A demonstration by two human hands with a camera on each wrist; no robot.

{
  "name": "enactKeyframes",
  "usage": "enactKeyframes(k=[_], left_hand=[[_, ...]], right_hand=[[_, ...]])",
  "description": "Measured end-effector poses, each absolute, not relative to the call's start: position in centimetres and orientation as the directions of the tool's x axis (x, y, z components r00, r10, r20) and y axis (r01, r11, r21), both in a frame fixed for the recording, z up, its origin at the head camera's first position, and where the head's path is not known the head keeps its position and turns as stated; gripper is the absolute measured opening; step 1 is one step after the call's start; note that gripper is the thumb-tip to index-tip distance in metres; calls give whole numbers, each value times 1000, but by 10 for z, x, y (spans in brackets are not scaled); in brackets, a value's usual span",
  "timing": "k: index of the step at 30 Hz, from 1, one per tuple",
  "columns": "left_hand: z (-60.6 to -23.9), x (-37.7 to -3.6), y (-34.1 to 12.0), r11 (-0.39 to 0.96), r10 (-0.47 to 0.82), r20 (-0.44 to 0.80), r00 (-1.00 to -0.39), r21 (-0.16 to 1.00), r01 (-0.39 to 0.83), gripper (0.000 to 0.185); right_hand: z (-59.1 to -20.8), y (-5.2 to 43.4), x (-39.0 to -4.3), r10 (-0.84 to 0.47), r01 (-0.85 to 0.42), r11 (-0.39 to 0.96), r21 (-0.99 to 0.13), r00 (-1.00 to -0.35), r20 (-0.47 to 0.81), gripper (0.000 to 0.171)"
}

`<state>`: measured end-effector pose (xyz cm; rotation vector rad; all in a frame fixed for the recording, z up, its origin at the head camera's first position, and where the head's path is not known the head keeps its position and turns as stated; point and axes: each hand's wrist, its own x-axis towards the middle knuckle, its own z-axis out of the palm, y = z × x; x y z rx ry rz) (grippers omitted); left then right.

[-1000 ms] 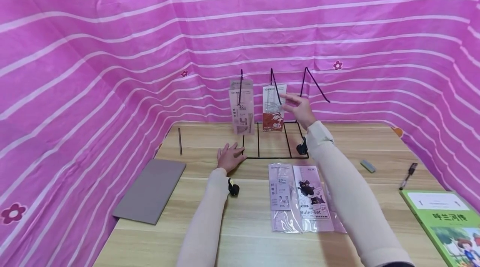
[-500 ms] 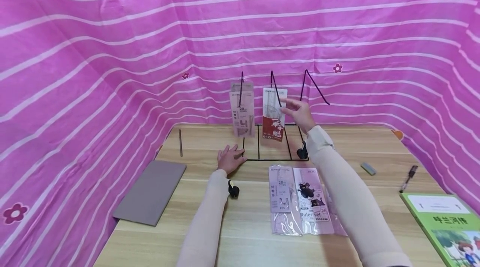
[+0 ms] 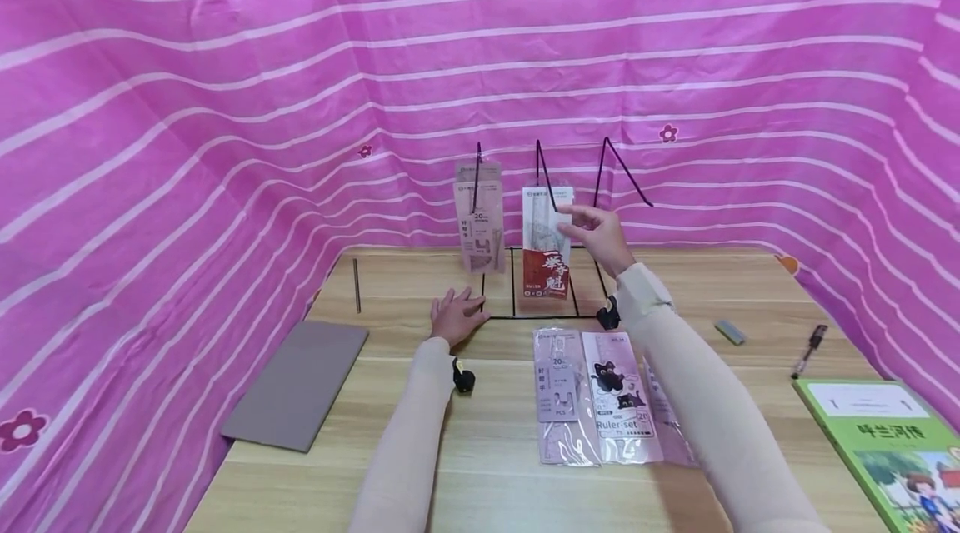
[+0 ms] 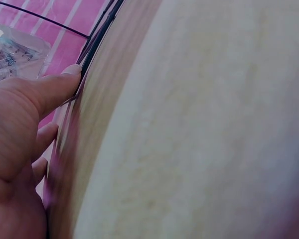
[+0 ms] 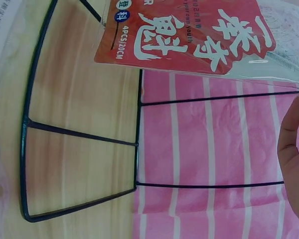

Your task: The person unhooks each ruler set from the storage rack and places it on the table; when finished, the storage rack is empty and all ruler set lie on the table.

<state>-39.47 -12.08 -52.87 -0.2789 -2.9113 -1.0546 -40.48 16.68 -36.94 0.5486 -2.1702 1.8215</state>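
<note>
Head view: the red-and-white ruler packet (image 3: 543,248) is just left of the right hand (image 3: 600,235), whose thumb and fingers pinch its right edge. Its long axis runs nearly upright, white end up, red end down and below those fingers; a hook of the black wire rack (image 3: 513,283) crosses its front. The left hand (image 3: 456,319) has its fingers spread, the thumb touching the rack's base. Beyond those fingers hangs a pink packet (image 3: 483,240); nearer than the right fingers, a cat-print ruler packet (image 3: 621,400) lies on the table (image 3: 495,483).
</note>
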Motion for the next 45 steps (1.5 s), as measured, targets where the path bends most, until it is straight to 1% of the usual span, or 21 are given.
enactKeyframes(k=[6,11,17,22,24,31,38,45], left_hand=[[-530,-395,-120,750,157,92,-983,636,179,46],[-528,-393,-120,760,160,90,-983,624,181,46],[-524,-391,-120,761,168,84,-982,623,183,46],[-526,-393,-121,761,162,95,-982,621,186,45],[-527,-394,-121,763,158,95,-983,620,182,45],[-533,-397,-122,758,161,101,-982,624,189,47],[-532,-398,-123,748,173,106,-979,633,201,47],[-531,-398,-122,756,178,100,-979,623,201,47]], right_hand=[[-375,167,-394,-124,-484,146,-863,-874,470,37],[-377,167,-386,-138,-492,115,-863,-868,476,39],[-379,168,-376,-167,-523,82,-849,-847,505,40],[-382,169,-366,-176,-506,67,-860,-855,489,40],[-388,172,-367,-176,-504,67,-861,-855,487,41],[-406,179,-370,-175,-537,56,-842,-835,521,40],[-405,181,-361,-181,-552,31,-834,-823,538,42],[-405,183,-347,-195,-524,-7,-851,-835,515,46]])
